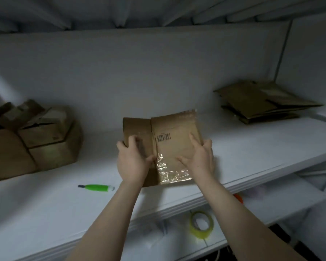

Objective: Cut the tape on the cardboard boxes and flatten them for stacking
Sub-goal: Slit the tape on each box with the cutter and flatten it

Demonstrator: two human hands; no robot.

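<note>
Seemingly mid-flattening: gripping the small brown barcoded cardboard box (177,147) in the middle of the white shelf (252,147), with the left hand (134,161) curled round its left flap and the right hand (201,157) clasping its right edge; next, probably pressing it flat for the flattened cardboard pile (262,104).

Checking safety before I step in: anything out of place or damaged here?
The green knife lies loose on the shelf, left of the held box, its dark blade tip seemingly exposed. The clear tape on that box is crinkled.
</note>
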